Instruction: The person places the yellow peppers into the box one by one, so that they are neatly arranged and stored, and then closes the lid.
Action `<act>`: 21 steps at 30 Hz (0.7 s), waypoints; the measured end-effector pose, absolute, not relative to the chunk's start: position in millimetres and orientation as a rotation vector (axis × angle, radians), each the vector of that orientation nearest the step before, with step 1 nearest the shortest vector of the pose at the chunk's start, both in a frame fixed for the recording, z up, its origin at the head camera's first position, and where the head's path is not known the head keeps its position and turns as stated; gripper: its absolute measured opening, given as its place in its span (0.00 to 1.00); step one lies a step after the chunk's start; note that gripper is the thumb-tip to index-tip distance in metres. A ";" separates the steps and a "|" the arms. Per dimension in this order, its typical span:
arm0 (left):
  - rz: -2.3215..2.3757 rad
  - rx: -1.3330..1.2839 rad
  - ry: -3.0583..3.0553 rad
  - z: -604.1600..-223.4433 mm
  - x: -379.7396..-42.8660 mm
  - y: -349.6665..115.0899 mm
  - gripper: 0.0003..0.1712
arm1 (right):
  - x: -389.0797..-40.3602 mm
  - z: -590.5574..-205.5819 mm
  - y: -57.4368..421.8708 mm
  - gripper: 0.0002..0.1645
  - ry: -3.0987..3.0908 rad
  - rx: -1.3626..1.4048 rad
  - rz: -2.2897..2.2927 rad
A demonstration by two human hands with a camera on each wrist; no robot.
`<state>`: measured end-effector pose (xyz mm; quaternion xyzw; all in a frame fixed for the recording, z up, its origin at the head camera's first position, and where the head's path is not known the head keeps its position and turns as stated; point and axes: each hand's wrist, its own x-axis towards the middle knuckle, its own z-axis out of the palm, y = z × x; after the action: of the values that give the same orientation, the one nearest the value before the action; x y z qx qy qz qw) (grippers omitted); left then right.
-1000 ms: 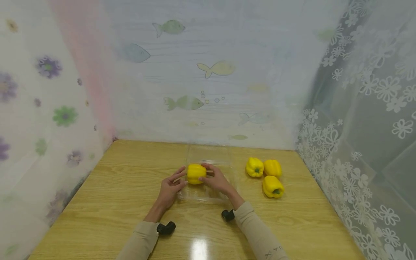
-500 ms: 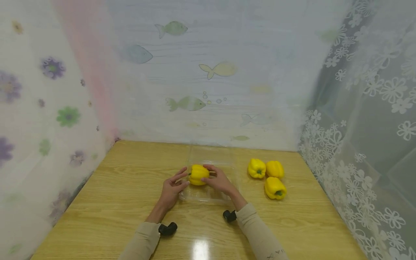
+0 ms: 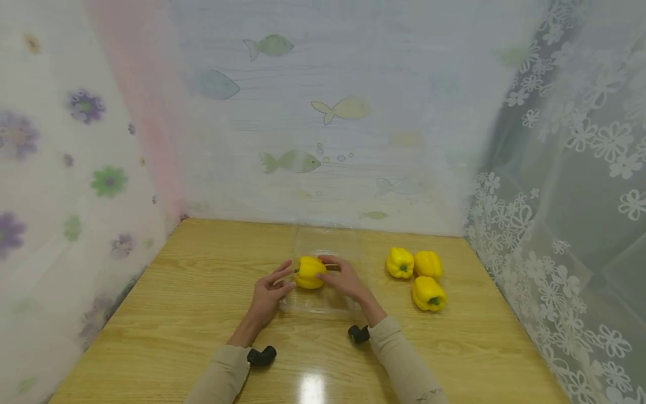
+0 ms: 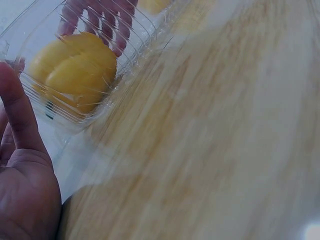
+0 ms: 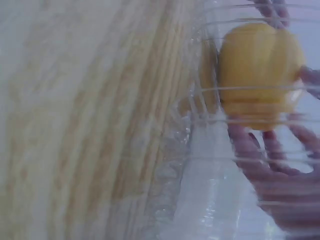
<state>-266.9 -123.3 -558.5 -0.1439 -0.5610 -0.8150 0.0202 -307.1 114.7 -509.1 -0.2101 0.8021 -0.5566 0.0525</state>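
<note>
A yellow bell pepper (image 3: 309, 273) lies on its side in the left part of a clear plastic clamshell container (image 3: 323, 310), green stem toward the left. My right hand (image 3: 345, 279) reaches into the container and holds the pepper's right end between thumb and fingers. In the right wrist view, that hand (image 5: 280, 185) shows through the clear wall, its fingers against the pepper (image 5: 260, 70). My left hand (image 3: 266, 294) rests at the container's left side with fingers extended. The left wrist view shows this hand (image 4: 25, 175) beside the clear wall, apart from the pepper (image 4: 75, 70).
Three more yellow bell peppers stand grouped to the right of the container: one at the back left (image 3: 400, 263), one at the back right (image 3: 428, 264), one in front (image 3: 429, 294). The container's raised lid (image 3: 325, 238) is at the back of the wooden table (image 3: 212, 269), near the wall.
The pepper in the container has turned slightly, so its stem now shows on the left. My right hand has shifted a little toward its right end. The left hand stays at the container's side.
</note>
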 end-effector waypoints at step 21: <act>-2.538 -0.434 -1.738 -559.1 -266.1 -124.0 0.29 | -299.4 -474.2 160.1 0.26 2.499 -0.701 -1.633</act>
<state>-266.1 -124.0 -559.1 -0.1397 -0.5594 -0.8168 0.0177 -299.4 160.1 -474.2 -0.2285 0.8144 -0.5321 0.0377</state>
